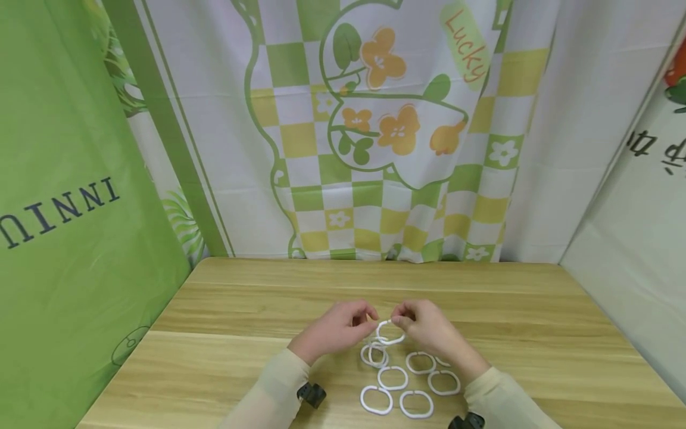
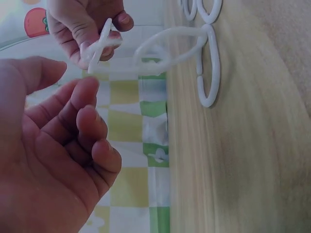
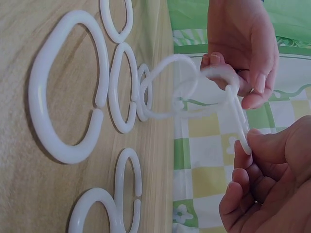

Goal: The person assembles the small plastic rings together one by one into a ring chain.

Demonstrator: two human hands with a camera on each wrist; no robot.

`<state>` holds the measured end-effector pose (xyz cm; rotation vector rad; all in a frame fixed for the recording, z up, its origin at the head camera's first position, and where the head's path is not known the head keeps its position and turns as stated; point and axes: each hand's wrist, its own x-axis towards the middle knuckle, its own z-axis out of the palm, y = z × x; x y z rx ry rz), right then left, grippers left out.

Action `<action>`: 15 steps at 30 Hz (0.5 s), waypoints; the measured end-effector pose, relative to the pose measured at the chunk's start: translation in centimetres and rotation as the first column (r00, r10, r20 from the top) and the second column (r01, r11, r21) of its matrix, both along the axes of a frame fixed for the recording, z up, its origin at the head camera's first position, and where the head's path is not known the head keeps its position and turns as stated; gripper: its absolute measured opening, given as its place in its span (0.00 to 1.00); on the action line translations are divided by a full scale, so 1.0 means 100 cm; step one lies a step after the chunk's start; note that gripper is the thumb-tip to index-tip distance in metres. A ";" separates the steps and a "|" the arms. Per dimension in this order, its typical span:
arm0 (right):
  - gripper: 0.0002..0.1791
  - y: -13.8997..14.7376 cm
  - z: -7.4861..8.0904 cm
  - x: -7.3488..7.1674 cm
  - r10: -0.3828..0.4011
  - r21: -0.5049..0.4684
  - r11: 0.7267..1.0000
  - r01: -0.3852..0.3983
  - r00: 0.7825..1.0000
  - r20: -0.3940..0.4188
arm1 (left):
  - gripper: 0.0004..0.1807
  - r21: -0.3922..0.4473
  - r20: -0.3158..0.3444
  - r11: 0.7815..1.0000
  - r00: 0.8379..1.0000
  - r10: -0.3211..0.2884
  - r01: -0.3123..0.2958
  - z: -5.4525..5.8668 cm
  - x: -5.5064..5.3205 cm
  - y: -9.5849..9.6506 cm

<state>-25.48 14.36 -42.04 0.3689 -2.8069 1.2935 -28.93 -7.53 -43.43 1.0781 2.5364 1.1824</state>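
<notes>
My right hand (image 1: 426,325) pinches a white oval plastic link (image 1: 390,341) between thumb and fingertips, above the table. Further white links hang from it as a short chain, blurred in both wrist views; a hanging link (image 3: 172,65) reaches down toward the tabletop. Close by on the left is my left hand (image 1: 343,325). In the left wrist view its thumb and index finger stand apart with nothing between them, the other fingers loosely bent. Each link has a small gap in its side, plain on the big link (image 3: 39,92) in the right wrist view.
Several loose white links lie on the wooden table (image 1: 241,310) below my hands, such as a link (image 1: 377,411) and a link (image 1: 417,415) nearest me. A patterned curtain (image 1: 300,143) hangs behind the far edge, with a green cloth (image 1: 64,268) on the left.
</notes>
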 end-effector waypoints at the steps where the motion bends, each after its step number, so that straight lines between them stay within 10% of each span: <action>1: 0.05 0.000 0.000 0.000 -0.001 -0.001 1.000 0.001 1.000 -0.001 | 0.07 -0.003 0.001 1.000 1.000 0.008 -0.008 -0.001 0.000 0.000; 15: 0.03 -0.005 0.004 0.002 -0.049 -0.037 0.998 0.048 0.998 -0.027 | 0.06 0.018 -0.025 0.998 0.998 0.063 -0.062 0.001 0.002 0.003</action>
